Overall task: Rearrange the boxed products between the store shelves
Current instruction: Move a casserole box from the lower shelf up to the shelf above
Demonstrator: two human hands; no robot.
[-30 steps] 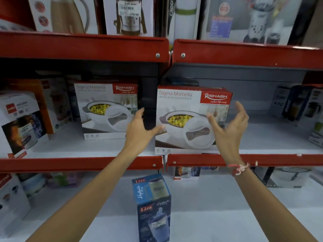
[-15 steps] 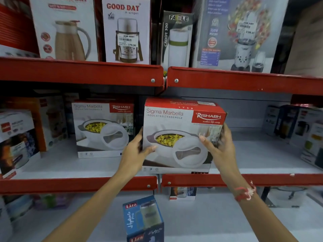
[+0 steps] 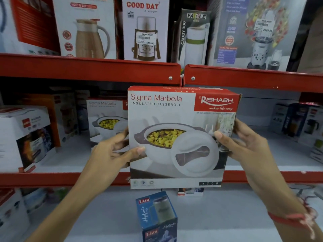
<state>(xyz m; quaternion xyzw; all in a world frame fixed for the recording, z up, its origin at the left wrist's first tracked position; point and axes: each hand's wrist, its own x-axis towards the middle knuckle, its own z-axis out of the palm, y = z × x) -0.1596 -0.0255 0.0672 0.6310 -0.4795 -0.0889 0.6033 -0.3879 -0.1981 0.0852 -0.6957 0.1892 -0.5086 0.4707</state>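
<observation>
A white and red Sigma Marbella casserole box (image 3: 176, 137) is held upright in front of the middle shelf, off its surface. My left hand (image 3: 111, 152) grips its left edge with the thumb on the front face. My right hand (image 3: 244, 145) grips the right edge the same way. A second, identical casserole box (image 3: 104, 117) stands on the middle shelf (image 3: 52, 179) behind and to the left, partly hidden by the held one.
The upper shelf (image 3: 87, 69) carries flask, bottle and blender boxes. More appliance boxes stand at the far left (image 3: 26, 137) and far right (image 3: 300, 123) of the middle shelf. A blue Liza bottle box (image 3: 157, 217) stands on the lower shelf below the held box.
Both hands closed on the casserole box, then lifted it off the middle shelf and drew it toward me. The view has tilted upward.
</observation>
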